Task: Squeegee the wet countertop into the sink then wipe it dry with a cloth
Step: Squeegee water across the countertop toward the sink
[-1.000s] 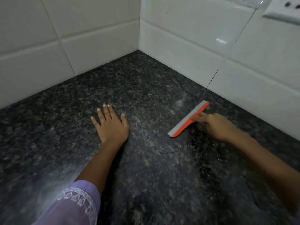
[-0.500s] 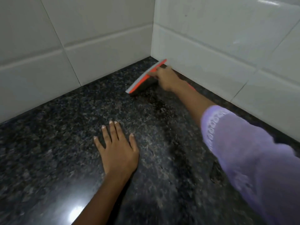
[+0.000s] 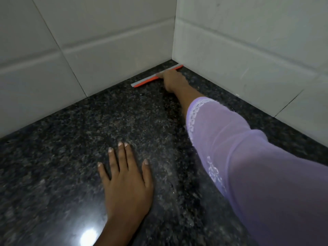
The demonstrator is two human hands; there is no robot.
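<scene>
An orange squeegee [image 3: 147, 81] with a grey rubber blade lies against the foot of the left tiled wall, deep in the corner of the dark speckled granite countertop [image 3: 71, 148]. My right hand [image 3: 173, 80] is stretched out to it and shut on its handle, which the hand hides. The lilac sleeve [image 3: 248, 157] of that arm crosses the right half of the view. My left hand [image 3: 126, 181] rests flat on the counter near me, fingers spread, holding nothing. No sink and no cloth are in view.
White tiled walls [image 3: 106, 41] meet at the corner and bound the counter at the back and right. A bright lamp reflection [image 3: 87, 237] shines on the granite near my left wrist.
My right hand has carried the squeegee from the right side of the counter up into the far corner, blade now along the left wall. My left hand stays flat.
</scene>
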